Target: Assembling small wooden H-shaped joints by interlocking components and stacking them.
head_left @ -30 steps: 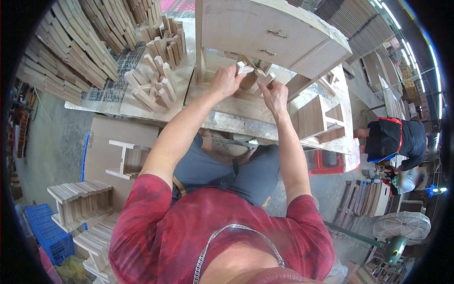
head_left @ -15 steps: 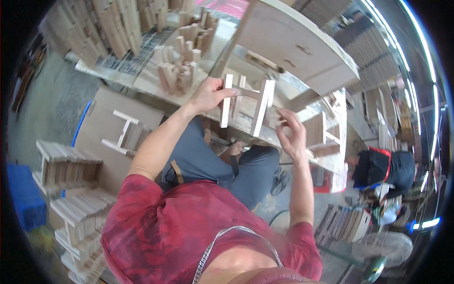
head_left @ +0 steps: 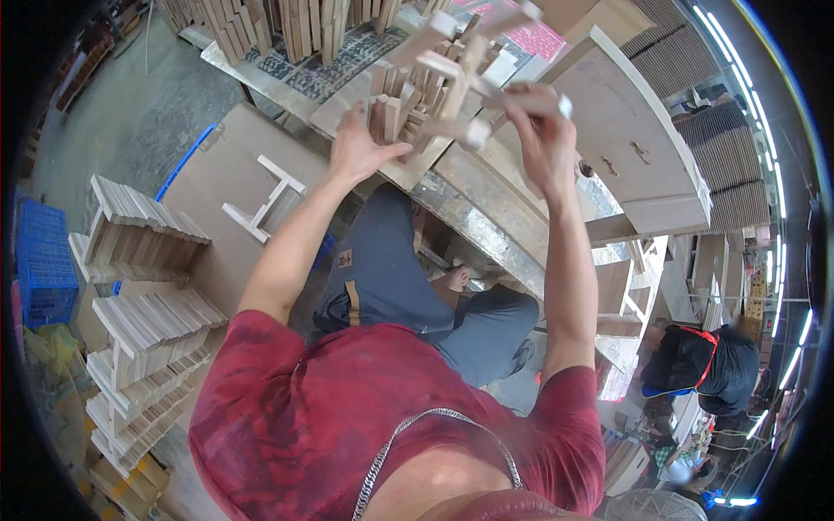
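Note:
My right hand (head_left: 544, 130) is closed on a pale wooden frame (head_left: 460, 87) made of joined bars. It is raised above the bench and smeared by motion, so its exact shape is hard to read. My left hand (head_left: 360, 148) holds nothing, thumb and fingers apart, at the near side of a bunch of short upright wooden sticks (head_left: 393, 111). Part of that bunch is hidden behind the frame. The workbench (head_left: 439, 191) under both hands has a worn, spotted edge. To the right of my right hand stands a large pale wooden panel (head_left: 617, 122).
Taller sticks (head_left: 304, 30) stand at the far left of the bench. Lower left, an H-shaped wooden frame (head_left: 268, 201) lies on a brown board (head_left: 234, 156), beside stacked frames (head_left: 143, 252) and a blue crate (head_left: 50, 265). A co-worker (head_left: 708, 369) bends over at the right.
The wooden frame has gone from my left hand to my right hand and has been lifted up and away. My left hand has let go and moved left towards the short sticks. The view has shifted.

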Tool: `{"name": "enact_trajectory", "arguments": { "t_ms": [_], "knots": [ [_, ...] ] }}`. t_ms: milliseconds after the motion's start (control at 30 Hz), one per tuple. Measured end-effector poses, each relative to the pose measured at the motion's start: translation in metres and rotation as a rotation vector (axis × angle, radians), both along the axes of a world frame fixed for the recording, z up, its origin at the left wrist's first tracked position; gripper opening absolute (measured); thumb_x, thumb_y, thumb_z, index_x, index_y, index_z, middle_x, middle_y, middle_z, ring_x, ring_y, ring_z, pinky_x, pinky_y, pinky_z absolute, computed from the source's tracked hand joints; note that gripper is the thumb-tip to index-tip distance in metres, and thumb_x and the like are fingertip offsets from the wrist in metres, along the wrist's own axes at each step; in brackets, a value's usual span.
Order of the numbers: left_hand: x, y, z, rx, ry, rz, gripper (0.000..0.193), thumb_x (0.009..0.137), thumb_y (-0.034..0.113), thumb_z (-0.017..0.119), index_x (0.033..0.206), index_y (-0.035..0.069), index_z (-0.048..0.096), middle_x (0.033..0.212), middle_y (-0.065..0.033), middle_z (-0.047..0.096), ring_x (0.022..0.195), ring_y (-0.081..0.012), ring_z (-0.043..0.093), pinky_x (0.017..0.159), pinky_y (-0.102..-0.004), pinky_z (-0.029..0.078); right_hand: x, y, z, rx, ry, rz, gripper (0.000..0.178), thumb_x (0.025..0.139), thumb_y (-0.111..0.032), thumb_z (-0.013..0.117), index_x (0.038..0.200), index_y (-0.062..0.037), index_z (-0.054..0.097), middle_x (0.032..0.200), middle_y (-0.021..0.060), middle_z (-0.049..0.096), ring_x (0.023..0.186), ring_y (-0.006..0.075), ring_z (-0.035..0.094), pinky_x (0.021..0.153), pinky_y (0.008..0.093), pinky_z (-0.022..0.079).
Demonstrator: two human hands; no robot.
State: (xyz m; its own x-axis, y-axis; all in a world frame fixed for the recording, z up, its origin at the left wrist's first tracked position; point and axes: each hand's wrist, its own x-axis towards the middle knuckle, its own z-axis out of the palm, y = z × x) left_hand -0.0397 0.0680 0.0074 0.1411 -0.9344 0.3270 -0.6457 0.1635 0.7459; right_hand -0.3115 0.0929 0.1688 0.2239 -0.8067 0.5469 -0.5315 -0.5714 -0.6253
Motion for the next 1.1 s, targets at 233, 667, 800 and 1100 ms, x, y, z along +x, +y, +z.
{"name": "enact_trajectory", "arguments": {
  "t_ms": [233,667,800,1100],
  "knots": [
    [-0.003,-0.016,-0.024,0.107,-0.04,-0.151,0.088,0.075,0.031,0.087,0.14,-0.007,0.041,0.125,-0.0284,0.062,0.118,-0.0432,0.061,0.1,-0.048,0.05,0.012,-0.106,-0.025,0.332,0.145,0.055,0.03,0.098,-0.027,0.07,0.112,-0.0003,0.069,0.09,0.0122,0.073,0.084,0.0198,0.068,0.075,0.0349,0.053],
    [0.003,-0.019,-0.025,0.129,0.039,-0.184,0.08,0.076,0.028,0.086,0.135,-0.005,0.044,0.127,-0.0254,0.06,0.119,-0.0419,0.06,0.1,-0.0476,0.05,0.031,-0.09,-0.04,0.444,0.335,-0.007,0.029,0.095,-0.025,0.074,0.102,0.0032,0.072,0.085,0.0147,0.073,0.077,0.0182,0.068,0.074,0.0356,0.053],
    [0.002,-0.019,-0.026,0.15,0.047,-0.21,0.083,0.075,0.028,0.087,0.137,-0.005,0.044,0.127,-0.0251,0.059,0.118,-0.0422,0.06,0.101,-0.0478,0.05,0.018,-0.104,-0.046,0.635,0.565,-0.09,0.042,0.098,-0.037,0.069,0.101,0.0038,0.073,0.082,0.014,0.072,0.077,0.0181,0.068,0.072,0.0351,0.053],
    [0.015,-0.009,-0.023,0.137,0.045,-0.345,0.107,0.07,0.043,0.091,0.143,-0.012,0.035,0.139,-0.0289,0.048,0.133,-0.0411,0.05,0.111,-0.0466,0.043,0.012,-0.089,-0.077,0.465,0.137,-0.109,0.046,0.102,-0.042,0.06,0.103,0.0021,0.074,0.081,0.0108,0.073,0.074,0.0201,0.068,0.074,0.0356,0.055]
  ]
}}
